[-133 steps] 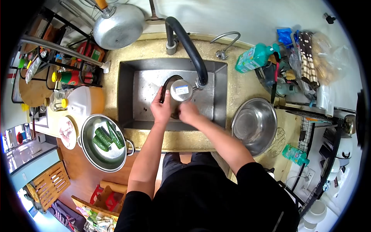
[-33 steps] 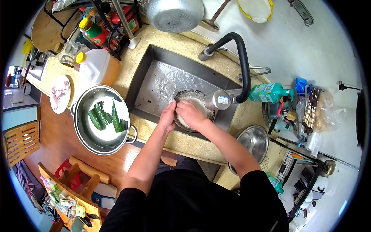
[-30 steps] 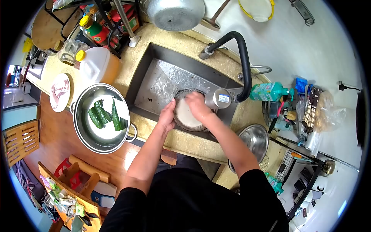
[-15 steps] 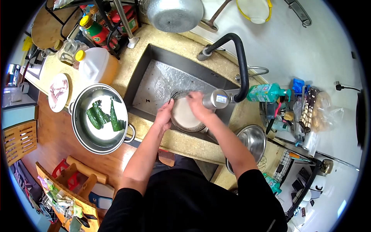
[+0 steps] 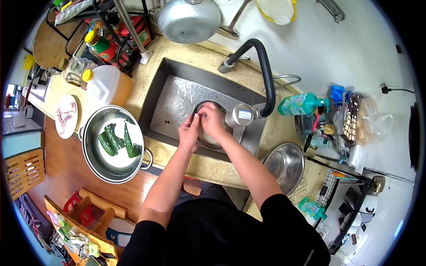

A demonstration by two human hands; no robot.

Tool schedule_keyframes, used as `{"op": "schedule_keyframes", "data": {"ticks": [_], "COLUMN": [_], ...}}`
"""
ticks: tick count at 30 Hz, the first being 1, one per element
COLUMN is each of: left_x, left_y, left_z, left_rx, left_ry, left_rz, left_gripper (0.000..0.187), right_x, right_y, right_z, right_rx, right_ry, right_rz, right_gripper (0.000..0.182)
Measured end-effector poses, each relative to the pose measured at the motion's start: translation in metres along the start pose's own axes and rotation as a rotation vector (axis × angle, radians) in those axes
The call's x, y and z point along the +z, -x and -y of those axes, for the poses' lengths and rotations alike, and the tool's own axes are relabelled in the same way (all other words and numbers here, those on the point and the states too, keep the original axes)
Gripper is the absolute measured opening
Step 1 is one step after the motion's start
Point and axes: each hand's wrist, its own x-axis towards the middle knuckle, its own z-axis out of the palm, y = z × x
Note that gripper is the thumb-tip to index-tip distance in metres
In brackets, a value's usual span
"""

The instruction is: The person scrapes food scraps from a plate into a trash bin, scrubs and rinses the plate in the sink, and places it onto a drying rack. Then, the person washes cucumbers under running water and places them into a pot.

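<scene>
A round pale dish (image 5: 208, 140) with a dark patterned rim is held inside the grey sink (image 5: 175, 106), near its front edge. At its left rim, the fingers of my left hand (image 5: 189, 133) are closed on it. My right hand (image 5: 213, 122) lies over the dish's upper part, its fingers close to my left thumb and smeared by motion. Much of the dish is hidden behind my hands and right forearm. The silver cylindrical tap head (image 5: 241, 115) is just right of my right hand.
On the left stand a steel pot (image 5: 95, 162) with cucumbers (image 5: 114, 139), a plate of pale meat (image 5: 66, 116) and a yellow-capped jug (image 5: 108, 84). Right of the sink are a steel bowl (image 5: 288, 166) and a green pump bottle (image 5: 297, 105). A black tap hose (image 5: 266, 66) arches over the sink.
The view has shifted slightly. The dish now looks narrower, tilted. My right hand has moved left across it, closer to my left hand, which still grips the rim.
</scene>
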Motion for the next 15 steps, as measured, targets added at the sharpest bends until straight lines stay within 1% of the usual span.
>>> {"op": "schedule_keyframes", "data": {"ticks": [1, 2, 3, 5, 6, 7, 8, 9, 11, 12, 15], "left_x": [-0.002, -0.003, -0.004, -0.01, -0.017, -0.015, -0.009, -0.006, -0.011, -0.014, -0.019], "left_y": [0.002, 0.002, 0.0, -0.001, -0.006, 0.001, 0.011, 0.018, 0.016, 0.016, 0.019], "left_z": [0.0, -0.003, -0.008, -0.016, -0.014, -0.024, -0.039, -0.05, -0.053, -0.054, -0.06], "left_rx": [0.064, 0.134, 0.241, 0.447, 0.57, 0.65, 0.672, 0.695, 0.841, 0.911, 0.873], "left_ry": [-0.063, -0.122, -0.256, -0.519, -0.61, -0.799, -0.91, -1.024, -1.048, -1.062, -1.054], "left_rz": [0.03, 0.062, 0.052, 0.027, -0.03, -0.086, -0.088, -0.094, -0.1, -0.101, -0.097], "left_gripper": [0.038, 0.039, 0.039, 0.04, 0.044, 0.047, 0.05, 0.053, 0.054, 0.055, 0.06], "right_x": [-0.009, -0.032, -0.053, -0.049, -0.05, -0.048, -0.046, -0.044, -0.043, -0.043, -0.04], "right_y": [-0.004, -0.006, -0.002, 0.028, 0.028, 0.028, 0.028, 0.029, 0.017, 0.008, 0.002], "right_z": [-0.017, -0.025, -0.025, -0.092, -0.094, -0.095, -0.093, -0.091, -0.066, -0.048, -0.037], "right_rx": [0.044, 0.141, 0.244, -0.071, 0.279, 0.617, 0.944, 0.972, 1.016, 1.039, 1.048], "right_ry": [0.09, 0.239, 0.281, 0.426, -0.08, -0.596, -1.124, -1.092, -1.033, -0.877, -0.661], "right_rz": [-0.024, 0.068, 0.214, 0.068, -0.069, -0.206, -0.339, -0.273, -0.137, -0.075, -0.06], "right_gripper": [0.008, 0.007, 0.01, 0.017, 0.019, 0.021, 0.023, 0.022, 0.021, 0.021, 0.02]}}
